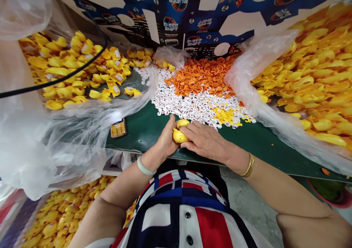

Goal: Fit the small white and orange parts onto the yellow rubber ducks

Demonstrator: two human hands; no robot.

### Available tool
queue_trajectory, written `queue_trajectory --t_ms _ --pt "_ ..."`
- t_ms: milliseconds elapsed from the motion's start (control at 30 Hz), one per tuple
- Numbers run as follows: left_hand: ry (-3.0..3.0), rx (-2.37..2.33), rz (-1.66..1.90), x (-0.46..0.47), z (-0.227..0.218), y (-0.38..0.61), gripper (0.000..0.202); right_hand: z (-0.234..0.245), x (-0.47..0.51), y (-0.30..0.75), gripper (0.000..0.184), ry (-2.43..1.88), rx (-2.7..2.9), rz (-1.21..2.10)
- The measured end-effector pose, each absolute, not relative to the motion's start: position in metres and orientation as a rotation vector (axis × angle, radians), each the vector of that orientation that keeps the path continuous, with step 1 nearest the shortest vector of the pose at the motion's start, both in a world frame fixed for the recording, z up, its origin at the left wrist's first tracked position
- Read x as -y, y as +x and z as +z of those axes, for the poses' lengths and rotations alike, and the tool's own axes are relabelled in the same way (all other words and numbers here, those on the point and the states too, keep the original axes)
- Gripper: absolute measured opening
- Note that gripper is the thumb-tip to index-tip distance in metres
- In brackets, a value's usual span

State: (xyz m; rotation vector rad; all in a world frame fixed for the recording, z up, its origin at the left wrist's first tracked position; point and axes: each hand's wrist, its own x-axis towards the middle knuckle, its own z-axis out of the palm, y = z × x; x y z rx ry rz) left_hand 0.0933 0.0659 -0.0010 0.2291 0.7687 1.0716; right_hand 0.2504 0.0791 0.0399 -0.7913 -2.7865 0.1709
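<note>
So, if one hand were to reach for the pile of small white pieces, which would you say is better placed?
Probably the right hand. It lies over the yellow rubber duck with its fingers toward the pile of small white pieces, while the left hand sits on the duck's far side from the pile's centre.

Green workbench (143,130) is leaving a passage between phone (118,128) and left hand (166,138), while heaped white pieces (189,105) and plastic sheeting (247,83) are blocking ahead
</note>
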Motion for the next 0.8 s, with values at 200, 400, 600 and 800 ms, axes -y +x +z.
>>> queue_trajectory --t_ms 200,400,600,800 --pt "0.411 -0.701 1.093 -0.06 0.0 0.085 0.04 0.02 -0.072 0.255 0.043 -0.876 2.436 0.458" --pt "0.825 -0.852 1.005 -0.055 0.001 0.068 0.062 0.013 -0.081 0.265 0.042 -1.008 2.175 0.719" --pt "1.209 -1.161 1.079 -0.041 0.003 0.061 0.06 0.012 -0.079 0.254 0.036 -0.921 2.256 0.768" --pt "1.216 -1.128 1.106 -0.04 -0.007 0.059 0.051 -0.007 -0.071 0.242 0.045 -0.985 2.102 0.68"
